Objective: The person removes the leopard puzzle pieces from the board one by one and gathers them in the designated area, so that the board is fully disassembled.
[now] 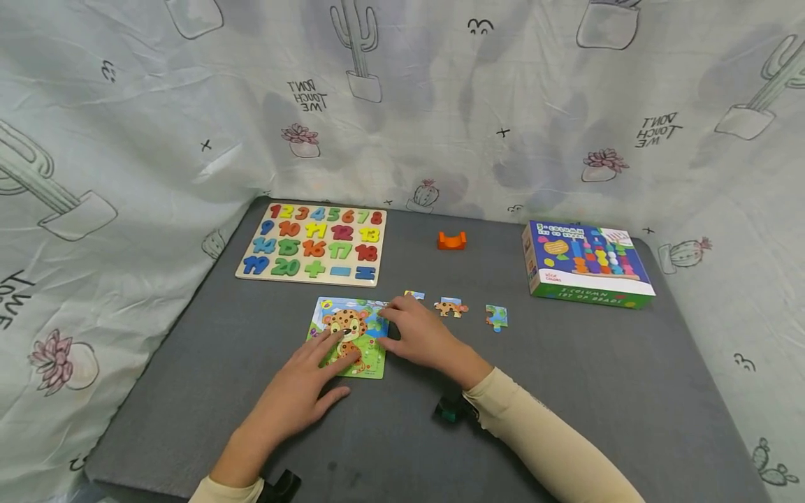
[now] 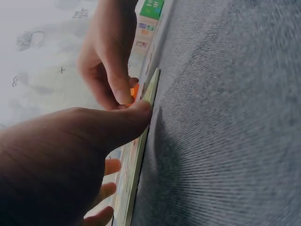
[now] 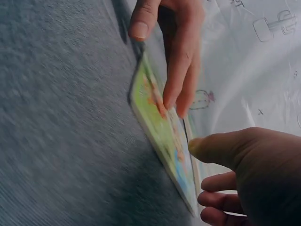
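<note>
On the table lies a square leopard jigsaw puzzle [image 1: 372,365] with a green and blue picture. My left hand [image 1: 298,384] rests over its left and middle part, fingers spread and nearly straight, the thumb off the near edge. At the puzzle's upper right edge is my right hand [image 1: 423,334], its thumb and fingers apart and touching the board's side. The right wrist view shows the puzzle [image 3: 157,120] between both hands, with no piece seen in the right fingers. Three loose jigsaw pieces lie beyond the right hand: one partly hidden [image 1: 414,295], a spotted one [image 1: 451,307] and a blue-green one [image 1: 497,318].
A wooden number board [image 1: 308,278] with coloured numerals lies behind the puzzle, to the left. An orange U-shaped block [image 1: 451,242] stands at the back middle. The bead-column game box [image 1: 588,265] sits at the back right. A patterned cloth [image 1: 415,105] hangs behind the grey table [image 1: 566,377].
</note>
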`<control>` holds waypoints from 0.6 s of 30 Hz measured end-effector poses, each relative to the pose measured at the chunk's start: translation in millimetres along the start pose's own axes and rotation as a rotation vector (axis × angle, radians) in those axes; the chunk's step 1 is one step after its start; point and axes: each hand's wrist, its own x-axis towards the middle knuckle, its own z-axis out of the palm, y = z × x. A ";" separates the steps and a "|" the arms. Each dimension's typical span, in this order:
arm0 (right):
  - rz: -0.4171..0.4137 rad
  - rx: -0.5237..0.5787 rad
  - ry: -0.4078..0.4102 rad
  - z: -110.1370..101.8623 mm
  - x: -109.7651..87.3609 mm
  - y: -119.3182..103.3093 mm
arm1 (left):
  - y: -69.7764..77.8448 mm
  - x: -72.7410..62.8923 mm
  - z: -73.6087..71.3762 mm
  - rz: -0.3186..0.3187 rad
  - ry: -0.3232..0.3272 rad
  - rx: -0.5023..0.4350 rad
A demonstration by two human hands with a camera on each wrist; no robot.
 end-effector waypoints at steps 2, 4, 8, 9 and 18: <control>-0.025 -0.014 -0.007 3.0 -1.0 -2.4 | 1.4 -1.1 0.1 -0.007 -0.035 -0.010; -0.036 -0.035 -0.008 5.7 -2.1 -4.4 | 2.2 -1.7 0.2 -0.010 -0.053 -0.019; -0.042 -0.070 0.004 9.1 -4.0 -8.8 | 2.2 -2.7 0.0 -0.015 -0.074 -0.031; -0.040 -0.071 0.006 9.5 -4.2 -10.0 | 2.1 -3.2 -0.2 -0.016 -0.075 -0.030; 0.046 0.038 -0.037 11.7 0.1 -10.8 | -0.3 -6.2 2.9 -0.036 -0.057 -0.086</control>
